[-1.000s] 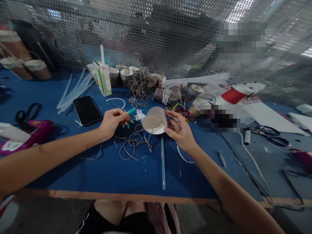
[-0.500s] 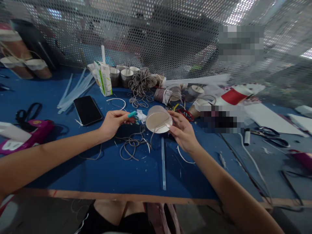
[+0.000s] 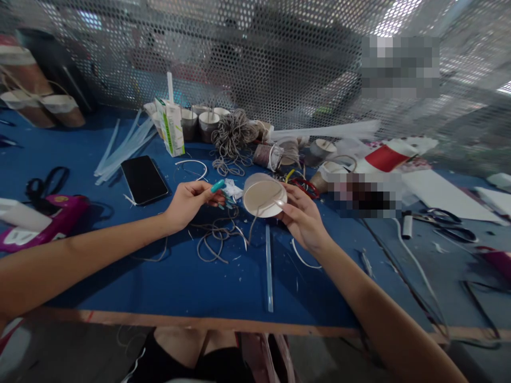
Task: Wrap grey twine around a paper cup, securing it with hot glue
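A round cup with a pale inside is tilted so its opening faces me, and grey cord runs out over its rim. My right hand grips its right side, thumb at the rim. Left of the cup, my left hand has its thumb and index finger brought together; whatever may be between them is too small to tell. White crumpled material lies between that hand and the cup. Loose grey cord is on the blue table below. A clear glue stick lies below the cup.
Behind stand a carton, several cups and a cord bundle. A phone and purple glue gun lie left; scissors lie right. Perforated metal borders the back.
The cup and my right hand have shifted slightly right. My left hand stays almost in place, its thumb turned a little.
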The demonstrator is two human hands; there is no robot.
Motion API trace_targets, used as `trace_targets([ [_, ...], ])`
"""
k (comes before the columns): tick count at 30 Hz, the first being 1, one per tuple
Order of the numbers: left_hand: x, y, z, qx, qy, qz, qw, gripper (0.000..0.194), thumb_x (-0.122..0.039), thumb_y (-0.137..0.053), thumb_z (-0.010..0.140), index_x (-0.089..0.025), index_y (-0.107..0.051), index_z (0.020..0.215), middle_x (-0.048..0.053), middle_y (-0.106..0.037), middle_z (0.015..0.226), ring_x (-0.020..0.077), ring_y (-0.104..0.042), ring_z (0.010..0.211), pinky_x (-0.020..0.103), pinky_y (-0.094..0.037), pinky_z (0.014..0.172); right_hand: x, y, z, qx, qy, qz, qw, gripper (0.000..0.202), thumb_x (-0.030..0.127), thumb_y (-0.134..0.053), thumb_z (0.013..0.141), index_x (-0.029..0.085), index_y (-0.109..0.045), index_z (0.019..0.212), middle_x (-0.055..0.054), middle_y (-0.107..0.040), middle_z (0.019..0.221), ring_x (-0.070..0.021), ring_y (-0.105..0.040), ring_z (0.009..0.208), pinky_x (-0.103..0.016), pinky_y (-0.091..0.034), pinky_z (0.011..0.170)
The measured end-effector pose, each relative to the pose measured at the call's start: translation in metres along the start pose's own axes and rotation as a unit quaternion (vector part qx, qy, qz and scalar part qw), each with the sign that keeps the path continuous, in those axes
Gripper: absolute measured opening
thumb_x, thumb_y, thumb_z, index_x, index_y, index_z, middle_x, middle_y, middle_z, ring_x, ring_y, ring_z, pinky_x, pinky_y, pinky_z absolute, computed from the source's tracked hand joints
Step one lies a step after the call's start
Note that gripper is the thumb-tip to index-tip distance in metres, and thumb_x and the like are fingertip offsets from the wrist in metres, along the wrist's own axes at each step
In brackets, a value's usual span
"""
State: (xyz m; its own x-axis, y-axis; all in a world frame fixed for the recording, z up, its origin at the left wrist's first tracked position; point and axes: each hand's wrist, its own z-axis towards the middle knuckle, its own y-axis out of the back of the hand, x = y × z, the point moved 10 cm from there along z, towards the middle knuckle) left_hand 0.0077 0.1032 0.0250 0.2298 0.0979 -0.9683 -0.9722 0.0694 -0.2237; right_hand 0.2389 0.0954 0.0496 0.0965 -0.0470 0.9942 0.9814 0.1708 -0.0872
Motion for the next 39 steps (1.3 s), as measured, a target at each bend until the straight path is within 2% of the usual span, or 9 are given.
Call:
trace_targets([
  [4,0.006,-0.009,0.0,0.046,0.017,-0.03,0.998,0.035,-0.048,-0.081,0.071,-0.015,-0.075,0.084,0.007,-0.082,0.083,0.0163,-0.078,0.071,0.027,-0.067,0.071,-0.001,0.0,0.0,0.0,-0.002,0.008,1.0,0.046,0.041,-0.085,0.066,0.028,-0.067,0.106,-0.005,-0.068,0.126,-0.0241,-0.068,0.108,-0.04,-0.063,0.084],
  [8,0.001,-0.001,0.002,0.011,-0.013,-0.021,1.0,0.041,-0.027,-0.085,0.066,-0.016,-0.075,0.104,0.006,-0.082,0.099,0.0186,-0.079,0.09,0.028,-0.067,0.081,-0.001,-0.001,0.001,0.009,-0.001,0.024,1.0,0.043,0.039,-0.083,0.068,0.026,-0.067,0.106,-0.006,-0.07,0.121,-0.025,-0.068,0.108,-0.042,-0.064,0.086],
  [11,-0.002,0.008,0.002,-0.032,-0.015,0.01,0.999,0.028,-0.021,-0.085,0.062,-0.015,-0.076,0.087,0.002,-0.08,0.074,0.0148,-0.077,0.07,0.022,-0.065,0.065,-0.001,-0.002,0.002,0.01,-0.007,0.036,0.999,0.043,0.039,-0.081,0.07,0.023,-0.067,0.108,-0.008,-0.071,0.118,-0.0257,-0.069,0.105,-0.045,-0.064,0.086],
  [13,-0.003,0.01,0.002,-0.046,-0.007,0.024,0.999,0.016,-0.027,-0.081,0.07,-0.015,-0.072,0.075,-0.001,-0.073,0.059,0.0106,-0.07,0.052,0.018,-0.059,0.051,-0.002,-0.001,0.002,0.008,-0.015,0.04,0.999,0.04,0.039,-0.08,0.072,0.022,-0.067,0.106,-0.008,-0.071,0.115,-0.0252,-0.069,0.102,-0.045,-0.065,0.085],
  [18,-0.005,0.014,0.001,-0.066,0.009,0.056,0.996,0.047,-0.048,-0.068,0.085,-0.019,-0.051,0.052,-0.008,-0.043,0.033,0.0035,-0.042,0.027,0.014,-0.032,0.029,-0.005,-0.001,0.002,-0.007,-0.042,0.06,0.997,0.034,0.035,-0.08,0.07,0.021,-0.07,0.1,-0.005,-0.073,0.109,-0.0208,-0.071,0.092,-0.038,-0.066,0.079],
  [21,-0.004,0.016,0.001,-0.069,0.007,0.075,0.995,0.061,-0.054,-0.067,0.084,-0.019,-0.043,0.04,-0.006,-0.041,0.029,0.0015,-0.034,0.026,0.014,-0.025,0.028,-0.004,-0.004,0.002,-0.004,-0.048,0.082,0.995,0.031,0.033,-0.081,0.069,0.022,-0.071,0.096,-0.002,-0.075,0.098,-0.0173,-0.071,0.083,-0.031,-0.067,0.072],
  [28,-0.007,0.008,0.001,-0.04,-0.025,0.02,0.999,0.015,-0.03,-0.081,0.067,-0.017,-0.076,0.071,0.001,-0.075,0.061,0.0111,-0.071,0.055,0.019,-0.058,0.054,-0.006,-0.012,0.001,0.015,-0.075,0.109,0.991,0.027,0.032,-0.078,0.07,0.022,-0.073,0.094,0.0,-0.076,0.089,-0.0153,-0.071,0.078,-0.026,-0.065,0.068],
  [34,-0.016,0.008,-0.005,-0.048,-0.057,0.041,0.996,0.01,-0.023,-0.084,0.059,-0.017,-0.076,0.061,0.001,-0.076,0.059,0.0129,-0.071,0.053,0.022,-0.061,0.054,-0.008,-0.01,0.001,0.004,-0.08,0.108,0.991,0.024,0.031,-0.077,0.069,0.022,-0.072,0.091,0.0,-0.076,0.087,-0.0165,-0.071,0.078,-0.028,-0.065,0.068],
  [39,-0.019,0.006,-0.009,-0.042,-0.067,0.078,0.994,0.02,-0.027,-0.088,0.054,-0.018,-0.071,0.052,0.001,-0.076,0.059,0.0154,-0.072,0.055,0.025,-0.063,0.055,-0.007,-0.008,0.001,0.006,-0.073,0.089,0.993,0.026,0.034,-0.076,0.071,0.022,-0.072,0.094,-0.002,-0.076,0.09,-0.0186,-0.071,0.081,-0.032,-0.065,0.071],
])
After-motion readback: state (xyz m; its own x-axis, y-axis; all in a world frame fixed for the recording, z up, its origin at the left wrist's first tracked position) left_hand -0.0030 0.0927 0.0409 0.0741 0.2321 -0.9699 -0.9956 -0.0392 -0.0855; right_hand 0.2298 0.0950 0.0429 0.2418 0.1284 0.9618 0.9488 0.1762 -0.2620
